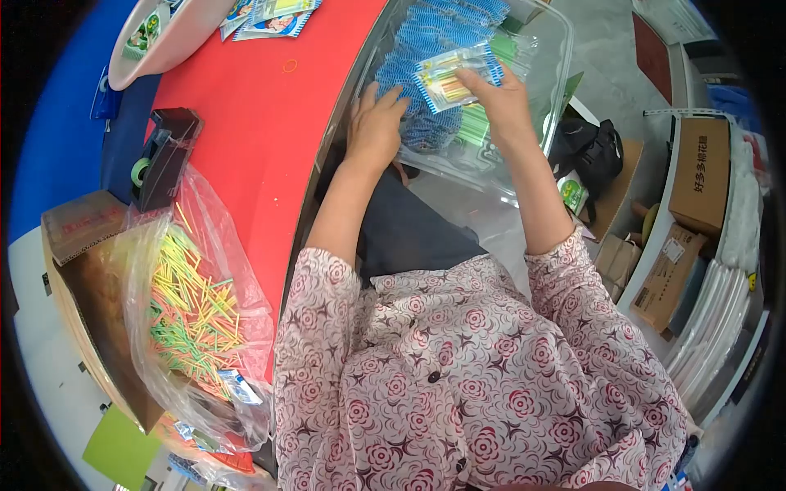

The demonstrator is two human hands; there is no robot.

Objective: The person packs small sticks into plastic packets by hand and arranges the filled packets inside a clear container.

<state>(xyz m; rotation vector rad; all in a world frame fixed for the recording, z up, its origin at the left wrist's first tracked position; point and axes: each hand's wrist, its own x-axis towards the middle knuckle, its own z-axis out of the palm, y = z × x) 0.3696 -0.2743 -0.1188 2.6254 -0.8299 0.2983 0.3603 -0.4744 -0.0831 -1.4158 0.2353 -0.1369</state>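
Note:
A clear plastic bin (565,49) holds rows of blue-edged packets (434,33) and some green-looking packets (473,127). Over it, my right hand (503,102) pinches a small clear packet (446,79) with blue crimped ends and thin yellow and orange sticks inside. My left hand (374,131) lies at the bin's near left side, fingers apart, its fingertips against the blue-edged packets. Whether it presses on them I cannot tell.
On the red table (246,123) stand a black tape dispenser (164,155) and a white bowl (176,41). Nearby are printed packets (274,18). A plastic bag (254,303) contains many colored sticks (192,303). Cardboard boxes (698,176) and a black bag (591,155) sit at right.

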